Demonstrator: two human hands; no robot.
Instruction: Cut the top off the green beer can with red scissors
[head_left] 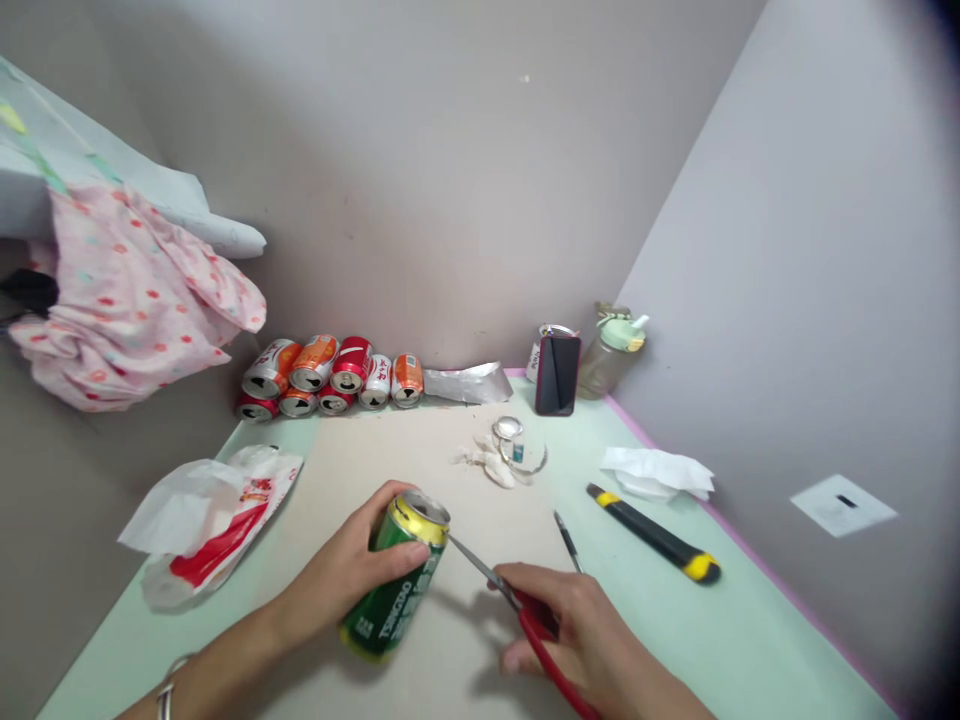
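My left hand (pixel 360 550) is wrapped round a green and yellow drink can (pixel 390 590), which is tilted with its top leaning right. A dark cut line runs along the yellow band near the can's top. In my right hand (pixel 577 630) is a pair of scissors (pixel 541 655) with red handles. The blade tips meet the can's upper right side, just under the rim; whether they have gone into the metal I cannot tell. Fingers hide part of the scissor handles. Behind the can lie a cut-off can top (pixel 508 428) and crumpled tissue (pixel 496 468).
Several stacked cans (pixel 351 365) and a silver metal sheet (pixel 469 383) stand along the back wall. At right are a phone (pixel 558 375), a bottle (pixel 606 355), a utility knife (pixel 656 535), a pen (pixel 568 540) and white paper (pixel 658 472). A plastic bag (pixel 217 525) lies left.
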